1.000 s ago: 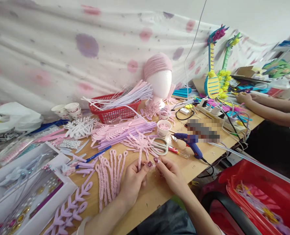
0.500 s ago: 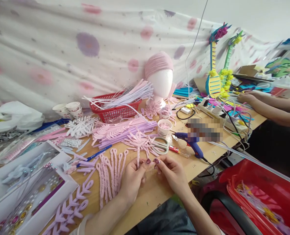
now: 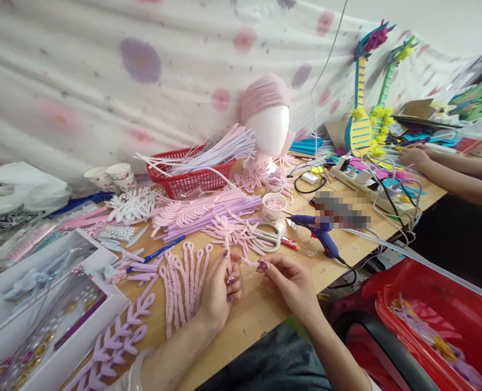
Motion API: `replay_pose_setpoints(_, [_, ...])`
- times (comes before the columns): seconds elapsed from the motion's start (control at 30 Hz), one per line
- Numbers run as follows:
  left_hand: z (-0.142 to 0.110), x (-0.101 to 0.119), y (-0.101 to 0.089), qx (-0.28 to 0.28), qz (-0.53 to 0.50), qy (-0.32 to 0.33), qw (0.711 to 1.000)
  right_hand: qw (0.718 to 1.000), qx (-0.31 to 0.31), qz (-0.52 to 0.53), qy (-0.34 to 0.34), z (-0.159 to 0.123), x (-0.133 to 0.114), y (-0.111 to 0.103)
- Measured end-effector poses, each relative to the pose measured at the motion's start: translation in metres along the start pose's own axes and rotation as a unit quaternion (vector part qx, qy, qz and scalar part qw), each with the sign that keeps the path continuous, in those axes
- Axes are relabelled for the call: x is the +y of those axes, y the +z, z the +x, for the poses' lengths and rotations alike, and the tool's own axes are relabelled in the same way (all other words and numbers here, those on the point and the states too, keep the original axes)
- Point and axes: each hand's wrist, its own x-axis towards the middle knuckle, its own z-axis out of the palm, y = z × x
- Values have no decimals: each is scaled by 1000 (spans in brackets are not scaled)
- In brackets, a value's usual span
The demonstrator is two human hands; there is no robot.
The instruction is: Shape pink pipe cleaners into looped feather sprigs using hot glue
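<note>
My left hand [image 3: 220, 288] rests near the front edge of the wooden table [image 3: 261, 312], fingers curled around the stem of a pink pipe-cleaner piece [image 3: 229, 255]. My right hand [image 3: 287, 282] is close beside it and pinches the piece's short free end between thumb and forefinger. Just behind both hands lies a pile of pink pipe-cleaner flowers [image 3: 233, 231] with scissors [image 3: 265, 239] on it. To the left of my left hand lie several pink looped stems [image 3: 184, 282].
A blue glue gun [image 3: 320, 233], paper cups [image 3: 273, 206], a red basket [image 3: 192, 176] of white stems and a foam head [image 3: 267, 122] stand behind. White trays [image 3: 41, 304] of beads sit left. Another person's arms [image 3: 448, 168] work at right. A red bin [image 3: 436, 320] is low right.
The view has tilted up a little. My left fingers have curled tighter on the pink stem, and my right hand now pinches its end out to the side.
</note>
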Motion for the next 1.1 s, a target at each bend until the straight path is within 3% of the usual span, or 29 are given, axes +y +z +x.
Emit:
replay_pose_setpoints(0.37, [-2,-2,0,-57,75,-10,995,991,67,-13,-118,18,-11,11])
replay_pose_setpoints(1.1, [-5,-2,3,-80,133,-2,988,992,88,-8,-93,24,-6,13])
